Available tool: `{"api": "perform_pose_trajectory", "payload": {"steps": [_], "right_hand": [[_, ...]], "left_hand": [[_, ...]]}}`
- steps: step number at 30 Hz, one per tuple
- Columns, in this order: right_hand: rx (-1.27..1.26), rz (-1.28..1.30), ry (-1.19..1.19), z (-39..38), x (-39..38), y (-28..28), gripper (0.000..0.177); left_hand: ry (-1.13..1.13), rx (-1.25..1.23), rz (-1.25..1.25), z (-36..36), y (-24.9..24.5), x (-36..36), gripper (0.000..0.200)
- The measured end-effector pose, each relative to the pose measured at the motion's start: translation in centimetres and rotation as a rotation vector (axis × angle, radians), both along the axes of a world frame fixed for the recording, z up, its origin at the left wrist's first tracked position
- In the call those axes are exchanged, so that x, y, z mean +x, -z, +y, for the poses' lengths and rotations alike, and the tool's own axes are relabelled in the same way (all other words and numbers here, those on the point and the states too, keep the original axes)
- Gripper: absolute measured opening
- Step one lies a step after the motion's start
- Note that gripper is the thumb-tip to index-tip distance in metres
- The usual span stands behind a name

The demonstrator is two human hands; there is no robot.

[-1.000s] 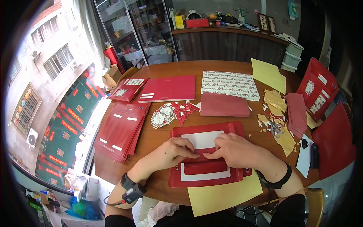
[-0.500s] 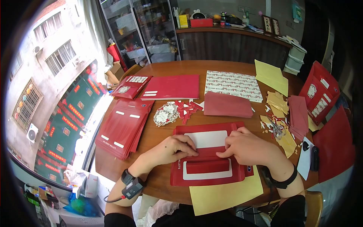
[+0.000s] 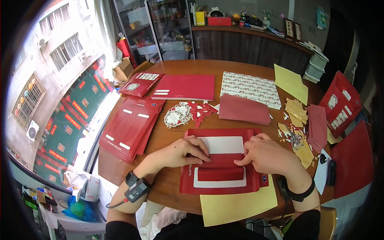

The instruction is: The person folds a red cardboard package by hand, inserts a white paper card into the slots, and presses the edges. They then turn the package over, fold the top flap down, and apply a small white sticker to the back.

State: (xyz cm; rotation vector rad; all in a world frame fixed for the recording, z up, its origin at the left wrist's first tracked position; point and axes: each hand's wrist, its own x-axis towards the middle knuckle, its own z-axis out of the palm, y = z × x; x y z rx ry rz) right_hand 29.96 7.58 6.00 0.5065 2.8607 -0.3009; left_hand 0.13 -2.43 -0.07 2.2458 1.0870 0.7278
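In front of me lies a red folder [image 3: 252, 176] with white cut-outs or panels. A dark red folded piece [image 3: 221, 160] sits across its middle, above a red strip [image 3: 220, 174] over the lower white area. My left hand [image 3: 192, 152] has its thumb and fingers closed together at the left end of the folded piece; what they grip is too small to make out. My right hand [image 3: 262, 154] rests on the right end, its thumb stretched over the red piece and its other fingers bent over the folder's right side.
Yellow paper [image 3: 240, 205] lies under the folder. Red folder stacks [image 3: 130, 124] are at left, with cut-out stickers [image 3: 178, 115] and red envelopes [image 3: 244, 109] beyond. Scissors [image 3: 296, 141] lie among yellow scraps at right, near an upright red folder [image 3: 339, 105].
The view has shifted slightly. Both hands remain at the two ends of the folded red piece, with little visible movement.
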Motion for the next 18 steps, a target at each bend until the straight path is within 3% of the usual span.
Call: {"api": "perform_pose_trajectory", "payload": {"steps": [12, 18], "right_hand": [[-0.038, 0.097, -0.001, 0.2, -0.1, 0.6, 0.041], [-0.089, 0.191, -0.001, 0.4, -0.7, 0.9, 0.024]], "left_hand": [[-0.023, -0.083, -0.039, -0.1, 0.1, 0.1, 0.03], [-0.087, -0.035, -0.071, -0.5, -0.1, 1.2, 0.022]]}}
